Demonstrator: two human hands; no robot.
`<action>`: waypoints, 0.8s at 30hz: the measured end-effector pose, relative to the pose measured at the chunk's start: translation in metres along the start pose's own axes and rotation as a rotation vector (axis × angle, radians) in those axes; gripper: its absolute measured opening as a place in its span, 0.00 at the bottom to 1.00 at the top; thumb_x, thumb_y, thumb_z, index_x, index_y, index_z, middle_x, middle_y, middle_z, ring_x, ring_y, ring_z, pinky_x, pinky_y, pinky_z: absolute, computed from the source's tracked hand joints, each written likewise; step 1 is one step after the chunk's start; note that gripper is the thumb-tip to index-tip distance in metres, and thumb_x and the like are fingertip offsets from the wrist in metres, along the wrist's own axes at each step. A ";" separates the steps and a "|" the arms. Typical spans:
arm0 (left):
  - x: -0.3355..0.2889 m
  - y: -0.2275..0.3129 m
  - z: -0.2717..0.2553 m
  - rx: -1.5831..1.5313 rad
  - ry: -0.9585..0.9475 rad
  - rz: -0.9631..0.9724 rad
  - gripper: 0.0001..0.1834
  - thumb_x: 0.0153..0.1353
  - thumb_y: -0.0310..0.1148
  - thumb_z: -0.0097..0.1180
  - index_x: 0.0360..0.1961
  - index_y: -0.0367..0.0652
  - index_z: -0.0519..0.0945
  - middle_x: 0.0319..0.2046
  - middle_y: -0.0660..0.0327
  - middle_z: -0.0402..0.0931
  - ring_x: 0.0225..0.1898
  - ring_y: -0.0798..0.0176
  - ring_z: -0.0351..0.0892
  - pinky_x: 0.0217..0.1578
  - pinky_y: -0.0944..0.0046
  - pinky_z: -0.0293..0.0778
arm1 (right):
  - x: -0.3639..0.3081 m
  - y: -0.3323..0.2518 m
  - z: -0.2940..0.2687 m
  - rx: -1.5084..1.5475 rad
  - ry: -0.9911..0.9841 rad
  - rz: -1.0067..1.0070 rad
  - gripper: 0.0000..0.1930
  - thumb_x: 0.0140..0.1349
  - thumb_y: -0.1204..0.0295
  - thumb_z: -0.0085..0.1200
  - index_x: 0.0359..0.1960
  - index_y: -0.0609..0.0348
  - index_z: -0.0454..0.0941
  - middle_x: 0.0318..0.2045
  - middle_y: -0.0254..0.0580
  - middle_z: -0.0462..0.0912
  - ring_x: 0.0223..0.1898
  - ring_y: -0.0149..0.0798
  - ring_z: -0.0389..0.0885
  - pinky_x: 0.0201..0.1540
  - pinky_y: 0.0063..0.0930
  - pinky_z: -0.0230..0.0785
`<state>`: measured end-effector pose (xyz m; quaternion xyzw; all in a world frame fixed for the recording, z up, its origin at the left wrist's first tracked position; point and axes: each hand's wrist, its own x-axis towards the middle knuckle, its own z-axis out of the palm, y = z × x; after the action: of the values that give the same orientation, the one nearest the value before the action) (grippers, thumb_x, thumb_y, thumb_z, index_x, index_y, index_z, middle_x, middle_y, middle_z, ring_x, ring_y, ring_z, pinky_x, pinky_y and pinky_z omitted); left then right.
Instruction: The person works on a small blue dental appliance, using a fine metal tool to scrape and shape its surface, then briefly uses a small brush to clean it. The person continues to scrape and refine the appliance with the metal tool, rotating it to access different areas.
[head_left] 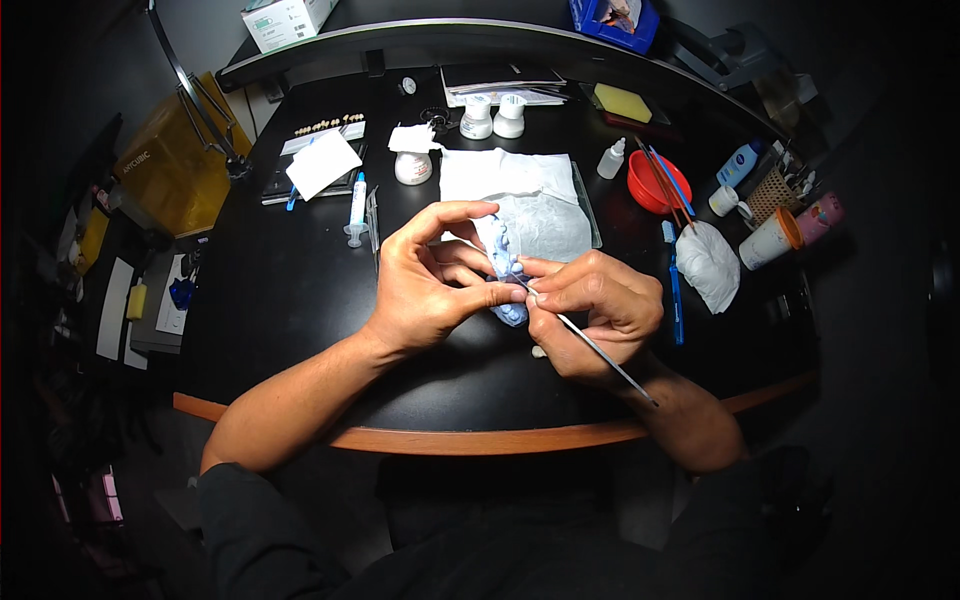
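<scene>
A light blue dental cast (499, 238) with a row of teeth is gripped by my left hand (415, 275), thumb on the near side and fingers spread along its far side. My right hand (605, 310) pinches a thin, pale-handled tool (612, 364), whose tip meets the cast near my left thumb; the tip is too small to make out. Beyond the hands lie white paper towels (545, 225) over a glass plate (590, 205). A small pale piece (539, 352) rests on the table below my right fingers.
Left of the towels are a syringe (357, 210), a white pad (325, 165) and a covered jar (413, 167). Two white jars (509, 117) stand behind. Rightward are a dropper bottle (611, 159), a red bowl (650, 190), a blue toothbrush (677, 300), brushes on wadded tissue (708, 268) and an orange-rimmed cup (768, 242).
</scene>
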<state>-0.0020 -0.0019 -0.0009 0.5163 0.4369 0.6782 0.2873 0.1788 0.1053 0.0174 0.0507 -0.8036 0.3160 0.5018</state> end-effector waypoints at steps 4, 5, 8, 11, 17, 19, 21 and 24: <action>0.000 0.000 0.000 -0.024 -0.007 -0.020 0.38 0.51 0.13 0.79 0.63 0.35 0.77 0.45 0.57 0.74 0.43 0.60 0.91 0.40 0.69 0.92 | -0.003 0.002 0.000 0.044 0.031 0.028 0.06 0.49 0.86 0.65 0.28 0.66 0.84 0.28 0.48 0.87 0.33 0.39 0.91 0.50 0.41 0.90; 0.000 0.001 0.001 -0.023 -0.011 -0.020 0.38 0.51 0.13 0.79 0.63 0.35 0.77 0.46 0.57 0.74 0.43 0.61 0.91 0.40 0.69 0.92 | -0.003 0.002 0.000 0.051 0.043 0.035 0.06 0.49 0.86 0.65 0.28 0.66 0.84 0.29 0.48 0.87 0.33 0.39 0.91 0.50 0.42 0.90; 0.000 0.001 0.001 -0.025 -0.005 -0.035 0.38 0.50 0.13 0.79 0.63 0.35 0.77 0.45 0.58 0.74 0.43 0.61 0.91 0.40 0.69 0.91 | -0.003 0.002 0.000 0.063 0.041 0.041 0.06 0.50 0.86 0.66 0.29 0.66 0.84 0.29 0.49 0.87 0.33 0.40 0.91 0.50 0.42 0.90; 0.000 0.001 0.000 -0.007 -0.011 -0.041 0.38 0.50 0.13 0.79 0.63 0.34 0.77 0.45 0.57 0.74 0.43 0.61 0.91 0.40 0.69 0.91 | -0.004 0.003 0.000 0.054 0.036 0.040 0.06 0.50 0.86 0.66 0.29 0.66 0.84 0.29 0.49 0.87 0.33 0.40 0.91 0.50 0.42 0.90; 0.000 0.001 0.000 -0.010 -0.002 -0.027 0.37 0.51 0.13 0.79 0.63 0.34 0.77 0.45 0.57 0.75 0.43 0.61 0.91 0.40 0.69 0.91 | -0.002 0.003 -0.001 0.045 -0.005 0.003 0.05 0.50 0.86 0.65 0.29 0.66 0.84 0.29 0.49 0.87 0.33 0.41 0.91 0.50 0.43 0.90; 0.000 0.001 0.000 -0.006 -0.005 -0.024 0.37 0.51 0.13 0.79 0.63 0.34 0.77 0.45 0.57 0.75 0.43 0.61 0.91 0.40 0.69 0.91 | -0.002 0.003 -0.001 0.052 0.005 0.012 0.05 0.50 0.86 0.65 0.29 0.66 0.84 0.29 0.49 0.87 0.33 0.41 0.91 0.50 0.43 0.90; 0.000 0.001 0.000 0.000 -0.007 -0.022 0.37 0.51 0.13 0.79 0.63 0.34 0.77 0.45 0.57 0.75 0.43 0.61 0.91 0.40 0.69 0.91 | -0.003 0.003 0.000 0.060 0.014 0.021 0.05 0.50 0.86 0.65 0.29 0.66 0.84 0.29 0.49 0.87 0.33 0.41 0.92 0.50 0.43 0.90; 0.000 0.000 0.000 -0.024 -0.004 -0.027 0.37 0.51 0.13 0.79 0.63 0.35 0.78 0.45 0.57 0.75 0.43 0.61 0.91 0.40 0.69 0.91 | -0.004 0.003 0.001 0.074 0.045 0.035 0.06 0.50 0.86 0.65 0.29 0.66 0.84 0.29 0.49 0.87 0.33 0.40 0.91 0.50 0.43 0.90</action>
<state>-0.0015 -0.0021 -0.0010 0.5083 0.4352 0.6783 0.3034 0.1786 0.1063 0.0123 0.0479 -0.7806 0.3555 0.5119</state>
